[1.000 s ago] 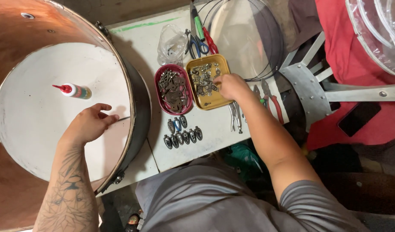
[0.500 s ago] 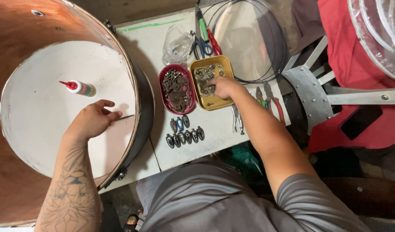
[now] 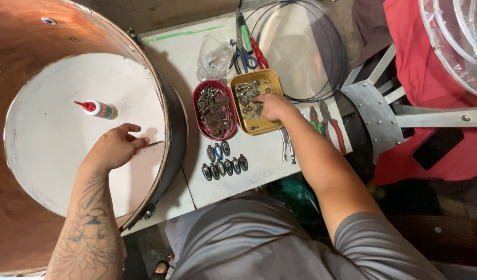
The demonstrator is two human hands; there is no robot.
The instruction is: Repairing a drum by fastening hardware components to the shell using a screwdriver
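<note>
So the small glue bottle (image 3: 97,109) lay inside the drum shell (image 3: 168,129). Left hand (image 3: 114,149) pinched a thin rod there; right hand (image 3: 272,107), fingers curled, dug into the yellow tray (image 3: 272,78) just beside the shell.

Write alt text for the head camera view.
A person's right hand reaches into a yellow tray of small metal hardware, while the left hand rests inside a large copper-coloured drum shell beside a small glue bottle.
</note>
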